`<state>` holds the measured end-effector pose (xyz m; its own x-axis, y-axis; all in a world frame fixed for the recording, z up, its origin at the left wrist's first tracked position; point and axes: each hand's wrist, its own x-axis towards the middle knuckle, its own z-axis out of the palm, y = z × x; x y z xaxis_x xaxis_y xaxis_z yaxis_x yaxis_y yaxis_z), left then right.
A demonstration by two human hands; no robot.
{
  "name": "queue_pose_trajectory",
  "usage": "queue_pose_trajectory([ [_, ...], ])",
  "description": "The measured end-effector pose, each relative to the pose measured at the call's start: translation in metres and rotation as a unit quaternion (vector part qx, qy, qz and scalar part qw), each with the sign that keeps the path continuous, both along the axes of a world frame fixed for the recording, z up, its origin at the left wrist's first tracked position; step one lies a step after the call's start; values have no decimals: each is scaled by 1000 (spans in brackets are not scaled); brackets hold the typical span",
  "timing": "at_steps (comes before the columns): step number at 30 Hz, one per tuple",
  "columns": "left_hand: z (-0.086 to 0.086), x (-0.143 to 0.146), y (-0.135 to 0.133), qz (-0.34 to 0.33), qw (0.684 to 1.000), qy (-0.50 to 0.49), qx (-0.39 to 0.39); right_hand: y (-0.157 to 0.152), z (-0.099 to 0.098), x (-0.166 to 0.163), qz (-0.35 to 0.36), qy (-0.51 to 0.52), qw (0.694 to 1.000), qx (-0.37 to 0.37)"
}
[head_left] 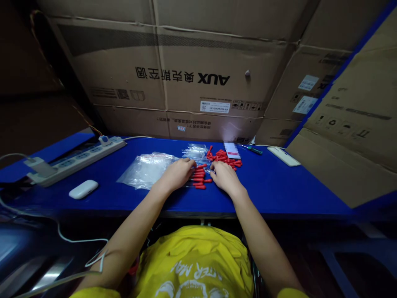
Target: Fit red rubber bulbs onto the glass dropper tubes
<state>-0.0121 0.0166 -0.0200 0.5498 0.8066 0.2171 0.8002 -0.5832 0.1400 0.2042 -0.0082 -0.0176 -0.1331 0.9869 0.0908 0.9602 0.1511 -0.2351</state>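
My left hand (179, 172) has its fingers curled together at a red rubber bulb (201, 166), and its palm partly covers the row below. Between the fingertips of my right hand (226, 176) is a thin clear tube (207, 170), pinched and pointing left. Under both hands lies a row of droppers (199, 179) with red bulbs on clear tubes. Loose clear tubes (194, 152) are piled just beyond my left hand. A heap of red bulbs (221, 156) sits behind my right hand.
Clear plastic bags (147, 169) lie left on the blue table (273, 188). A white earphone case (83, 189) and a power strip (82, 159) are farther left. At the back right are a blurred card (232, 150), a green-handled screwdriver (254, 150) and a white slab (283, 156). Cardboard (186, 54) walls the back.
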Motion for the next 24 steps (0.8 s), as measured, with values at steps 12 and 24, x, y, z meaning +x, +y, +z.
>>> queue_pose_trajectory([
  [12, -12, -2, 6, -11, 1000, 12, 20, -1, 5, 3, -90, 41, 995, 33],
  [24, -5, 1, 1, -7, 999, -17, 47, 0, 8, 9, -89, 141, 973, 157],
])
